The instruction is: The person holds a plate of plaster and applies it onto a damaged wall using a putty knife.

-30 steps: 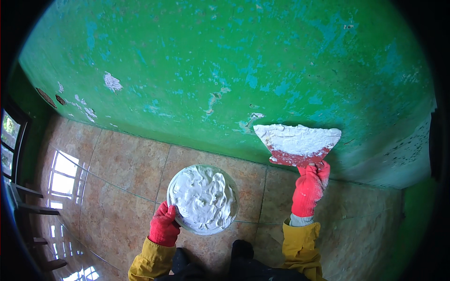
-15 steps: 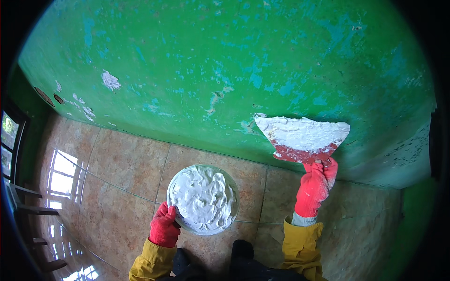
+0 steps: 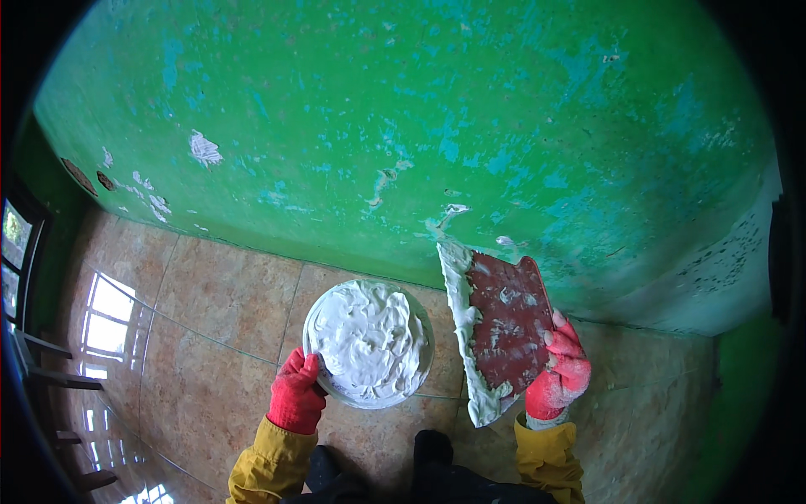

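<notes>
My left hand [image 3: 297, 391], in a red glove, grips the left rim of a round container [image 3: 368, 344] heaped with white putty. To the right of it, my gloved right hand [image 3: 561, 370] is closed on the edge of a wide reddish putty spreader [image 3: 506, 315]. White putty clings thickly along the spreader's left edge, and smears mark its face. The spreader is held apart from the container. Beyond it rises a green wall [image 3: 319, 126] with worn blue patches. Small fresh-looking white dabs [image 3: 454, 210] show on the wall just above the spreader.
Brown tiles [image 3: 214, 294] cover the floor below the wall. My dark shoes [image 3: 434, 447] stand at the bottom. On the left are a window [image 3: 17, 244] and dark wooden bars [image 3: 67, 380]. Another white patch [image 3: 204, 148] marks the wall at left.
My right hand has pulled the spreader down from the wall and turned it, so its putty-coated edge now faces left. White dabs now show on the wall. The container has shifted slightly up.
</notes>
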Tool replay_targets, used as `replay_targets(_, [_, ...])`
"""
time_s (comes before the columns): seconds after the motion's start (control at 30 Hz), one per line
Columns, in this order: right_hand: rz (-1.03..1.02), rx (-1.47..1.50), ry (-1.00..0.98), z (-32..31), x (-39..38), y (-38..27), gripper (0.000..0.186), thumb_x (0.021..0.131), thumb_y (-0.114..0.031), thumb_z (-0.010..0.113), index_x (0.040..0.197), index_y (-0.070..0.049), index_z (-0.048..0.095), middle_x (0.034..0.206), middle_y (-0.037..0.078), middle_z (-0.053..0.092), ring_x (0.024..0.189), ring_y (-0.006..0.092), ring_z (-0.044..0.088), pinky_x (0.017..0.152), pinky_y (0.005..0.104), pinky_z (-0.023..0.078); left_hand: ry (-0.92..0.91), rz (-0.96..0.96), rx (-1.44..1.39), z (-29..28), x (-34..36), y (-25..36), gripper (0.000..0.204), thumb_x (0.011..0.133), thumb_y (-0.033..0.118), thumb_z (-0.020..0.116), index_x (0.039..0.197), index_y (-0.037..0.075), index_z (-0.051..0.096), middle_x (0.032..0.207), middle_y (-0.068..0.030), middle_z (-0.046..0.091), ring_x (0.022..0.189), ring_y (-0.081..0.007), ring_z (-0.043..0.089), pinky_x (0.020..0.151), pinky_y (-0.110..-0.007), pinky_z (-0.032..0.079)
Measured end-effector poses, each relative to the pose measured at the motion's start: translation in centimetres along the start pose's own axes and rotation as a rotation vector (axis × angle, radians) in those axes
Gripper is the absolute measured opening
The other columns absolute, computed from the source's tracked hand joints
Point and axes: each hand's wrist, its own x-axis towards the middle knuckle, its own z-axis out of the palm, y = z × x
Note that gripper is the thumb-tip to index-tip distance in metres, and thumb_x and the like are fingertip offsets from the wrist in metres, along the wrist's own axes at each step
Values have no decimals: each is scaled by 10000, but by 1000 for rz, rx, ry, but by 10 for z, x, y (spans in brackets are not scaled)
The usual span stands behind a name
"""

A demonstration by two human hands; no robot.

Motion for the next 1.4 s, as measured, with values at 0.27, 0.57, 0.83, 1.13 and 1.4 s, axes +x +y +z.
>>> replay_targets(0.27, [202, 171, 164, 17, -18, -11, 83, 765, -5, 510, 735, -31, 438, 980, 220, 574, 1058, 415, 482, 914, 529, 355, -34, -8, -15, 15, -3, 3, 188, 891, 182, 460, 989, 28, 503, 899, -32, 576, 781, -135, 558, 724, -295, 464])
replay_targets(0.57, [596, 287, 298, 27, -54, 0, 351, 871, -190, 432, 1024, 126, 458, 1127, 288, 484, 1064, 348, 487, 886, 432, 433, -26, -18, -55, 29, -3, 21, 237, 895, 209, 456, 1031, 20, 498, 949, -47, 579, 821, -147, 566, 751, -307, 467])
replay_targets(0.83, [425, 231, 223, 64, -65, 8, 260, 850, -91, 396, 1054, 52, 467, 1139, 302, 474, 1045, 365, 497, 913, 436, 406, -110, 20, -141, 38, -10, 34, 309, 906, 180, 415, 1167, 16, 436, 1097, -95, 546, 955, -202, 554, 844, -361, 447])
replay_targets(1.13, [737, 878, 210, 70, -45, -3, 483, 764, -71, 392, 1223, 80, 374, 1195, 265, 447, 1063, 323, 491, 946, 397, 382, -108, 33, -186, 45, -18, 38, 311, 905, 160, 409, 1169, -4, 426, 1106, -114, 541, 974, -224, 548, 858, -369, 436])
replay_targets(1.4, [949, 649, 312, 60, -51, -5, 550, 728, -169, 339, 1211, 86, 403, 1174, 180, 495, 1057, 278, 502, 919, 373, 400, -108, 43, -171, 33, -15, 40, 361, 888, 145, 418, 1201, -33, 394, 1127, -145, 535, 992, -241, 545, 874, -351, 418])
